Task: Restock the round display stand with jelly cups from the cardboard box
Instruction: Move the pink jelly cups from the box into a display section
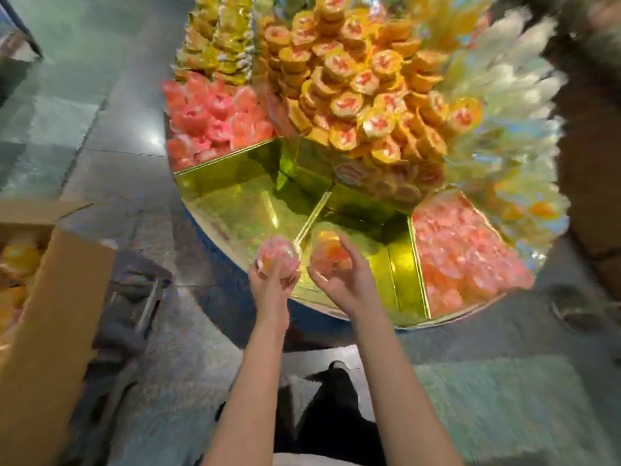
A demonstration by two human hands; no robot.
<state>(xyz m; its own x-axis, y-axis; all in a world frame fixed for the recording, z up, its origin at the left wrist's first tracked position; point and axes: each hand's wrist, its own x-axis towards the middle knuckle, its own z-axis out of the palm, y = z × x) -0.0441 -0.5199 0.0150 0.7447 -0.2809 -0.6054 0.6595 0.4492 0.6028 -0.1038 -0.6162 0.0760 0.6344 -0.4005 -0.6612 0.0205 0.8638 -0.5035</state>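
1. The round display stand [235, 210] stood ahead, with two gold compartments bare beside full pink and orange ones.
2. The cardboard box [50, 314], at left, held yellowish packs.
3. The left hand [268, 280] gripped one jelly cup [277, 255]; the right hand [342, 280] gripped another [327, 250].
4. Each was best lowered upright into a bare compartment, starting at the back wall.
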